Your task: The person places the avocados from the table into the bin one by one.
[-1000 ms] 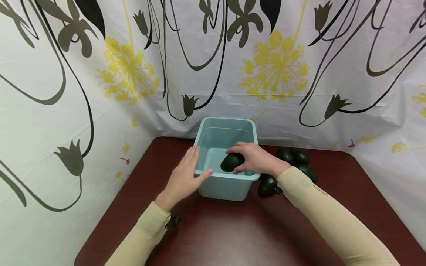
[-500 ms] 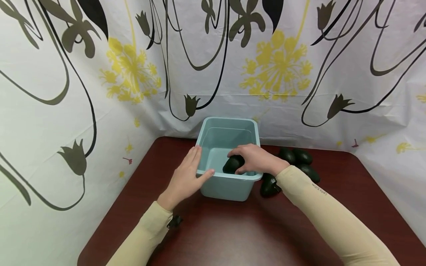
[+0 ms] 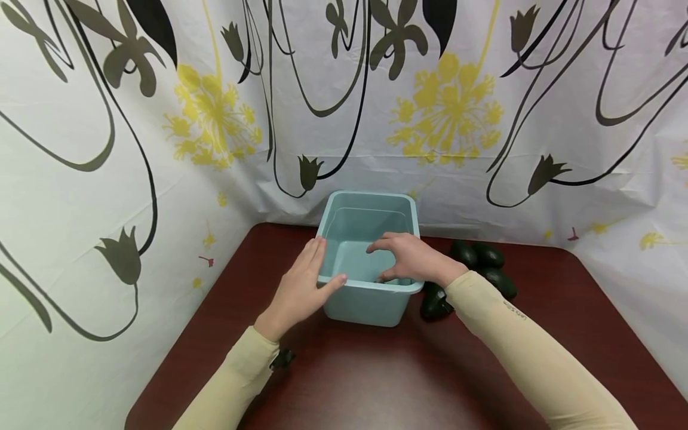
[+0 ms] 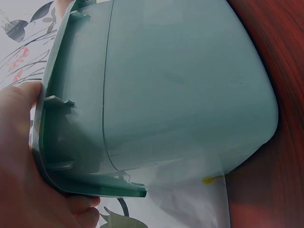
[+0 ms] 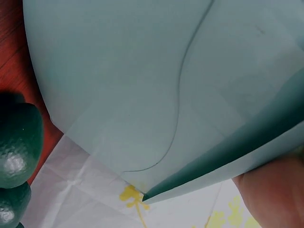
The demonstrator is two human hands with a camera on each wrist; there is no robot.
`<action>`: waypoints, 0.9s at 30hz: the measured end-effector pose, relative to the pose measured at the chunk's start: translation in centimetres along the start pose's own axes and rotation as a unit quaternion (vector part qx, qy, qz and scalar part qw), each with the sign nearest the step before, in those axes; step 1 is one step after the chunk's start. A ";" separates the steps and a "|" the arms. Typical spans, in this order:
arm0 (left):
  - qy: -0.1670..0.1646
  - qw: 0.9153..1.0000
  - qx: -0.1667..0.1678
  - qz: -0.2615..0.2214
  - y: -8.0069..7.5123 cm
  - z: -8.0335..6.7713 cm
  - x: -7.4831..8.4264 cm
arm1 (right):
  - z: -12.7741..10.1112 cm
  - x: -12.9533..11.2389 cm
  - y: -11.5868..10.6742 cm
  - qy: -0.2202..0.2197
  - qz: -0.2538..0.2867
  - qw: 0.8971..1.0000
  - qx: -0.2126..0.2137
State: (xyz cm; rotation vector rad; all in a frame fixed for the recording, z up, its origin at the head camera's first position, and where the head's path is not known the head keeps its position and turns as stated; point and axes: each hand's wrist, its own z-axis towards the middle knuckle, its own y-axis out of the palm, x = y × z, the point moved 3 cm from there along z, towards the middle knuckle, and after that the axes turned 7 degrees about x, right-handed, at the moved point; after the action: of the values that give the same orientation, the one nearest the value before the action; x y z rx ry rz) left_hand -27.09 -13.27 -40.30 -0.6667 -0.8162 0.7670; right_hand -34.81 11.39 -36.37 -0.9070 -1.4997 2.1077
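A light blue plastic bin (image 3: 365, 304) stands toward the back of the table. My left hand (image 3: 298, 286) lies with straight fingers along its near left corner; in the left wrist view the thumb and fingers are at the rim (image 4: 38, 137). Over the bin's near right side reaches my right hand (image 3: 414, 257), thumb and fingers spread apart with nothing between them. The avocado it held before is out of sight, the near wall hiding part of the bin's inside. Just right of the bin lies a dark green avocado (image 3: 434, 303), partly behind the right sleeve.
Several more avocados (image 3: 488, 255) lie grouped on the dark red table (image 3: 355, 376), right of the bin and near the right forearm. A white curtain (image 3: 355, 137) with flower prints hangs close behind the table and along its left side.
My right hand lowered an avocado into the bin and let go; its fingers have spread and the avocado has dropped from view. My left hand stays at the rim.
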 end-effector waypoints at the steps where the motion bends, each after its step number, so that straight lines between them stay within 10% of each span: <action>1: 0.001 1.000 -0.001 0.001 0.0 0.0 0.0 | -0.1 0.0 0.0 0.000 0.000 1.000 0.002; 27: -0.001 1.000 -0.006 0.014 0.1 -0.2 0.1 | -3.2 -1.1 -2.9 -0.051 0.077 0.992 0.088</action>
State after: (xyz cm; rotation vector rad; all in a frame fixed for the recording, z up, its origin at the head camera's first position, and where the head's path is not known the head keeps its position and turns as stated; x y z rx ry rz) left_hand -26.95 -13.20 -40.41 -0.6890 -0.8156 0.7902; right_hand -31.94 13.91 -34.01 -0.8875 -1.3020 2.3866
